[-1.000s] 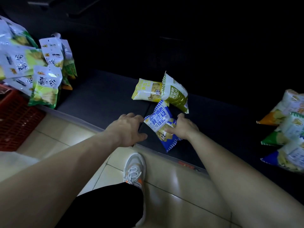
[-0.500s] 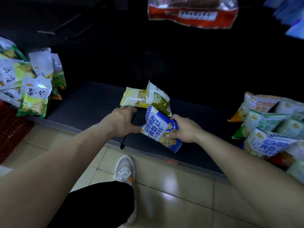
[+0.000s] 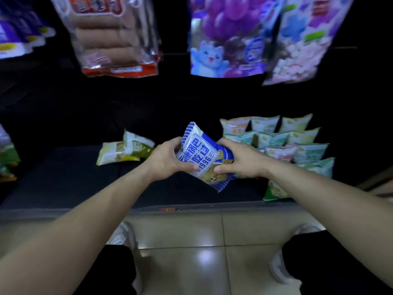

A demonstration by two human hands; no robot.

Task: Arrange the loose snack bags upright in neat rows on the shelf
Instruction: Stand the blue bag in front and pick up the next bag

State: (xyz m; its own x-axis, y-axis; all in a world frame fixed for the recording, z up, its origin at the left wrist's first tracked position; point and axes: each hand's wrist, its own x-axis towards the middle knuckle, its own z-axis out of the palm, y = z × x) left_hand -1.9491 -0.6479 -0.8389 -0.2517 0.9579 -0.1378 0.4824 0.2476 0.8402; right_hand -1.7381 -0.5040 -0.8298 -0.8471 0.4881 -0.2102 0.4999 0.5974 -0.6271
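Observation:
A blue and white snack bag [image 3: 201, 154] is held above the dark bottom shelf [image 3: 63, 184], tilted, between both hands. My left hand [image 3: 168, 160] grips its left side and my right hand [image 3: 240, 160] grips its right side. Two loose bags lie on the shelf to the left: a yellow bag [image 3: 112, 155] lying flat and an olive-green bag [image 3: 138, 143] leaning on it. To the right, rows of snack bags [image 3: 285, 141] stand upright, in orange, green and pale colours.
Large bags hang from above: a red sausage pack [image 3: 114, 37], a purple grape bag [image 3: 227, 37] and a pink bag [image 3: 304, 39]. More bags sit at the far left edge [image 3: 8, 154]. The shelf's front lip [image 3: 85, 211] meets a tiled floor [image 3: 202, 241]; my shoes show below.
The blue bag has been lifted off the shelf and carried right, toward the standing rows. My left hand has come off the shelf and taken hold of it. The view has tilted up.

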